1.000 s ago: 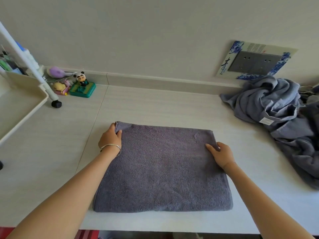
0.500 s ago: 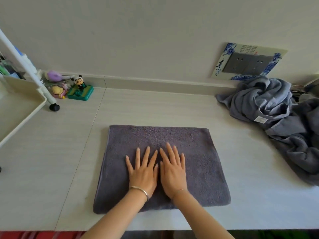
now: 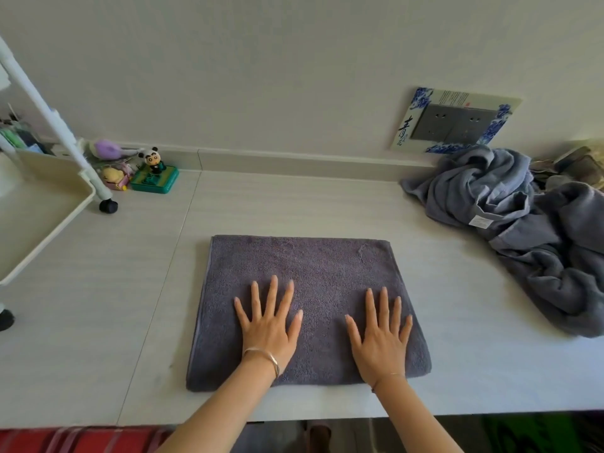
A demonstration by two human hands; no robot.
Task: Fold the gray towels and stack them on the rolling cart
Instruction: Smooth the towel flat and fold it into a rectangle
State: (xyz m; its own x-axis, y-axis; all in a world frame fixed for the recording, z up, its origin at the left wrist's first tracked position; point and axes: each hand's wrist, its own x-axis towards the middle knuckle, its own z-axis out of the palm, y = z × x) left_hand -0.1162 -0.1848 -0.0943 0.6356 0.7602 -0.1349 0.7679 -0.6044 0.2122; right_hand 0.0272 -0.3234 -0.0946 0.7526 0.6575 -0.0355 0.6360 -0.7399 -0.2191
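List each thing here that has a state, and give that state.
Dark gray terry towel, folded into a flat rectangle on the pale table.
Left hand, open, pressed flat on the towel.
Right hand, open, pressed flat on the towel.
Heap of gray towels, unfolded, crumpled at the right.

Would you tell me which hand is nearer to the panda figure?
Left. The left hand lies on the folded towel, right of the panda figure; the right hand lies farther right.
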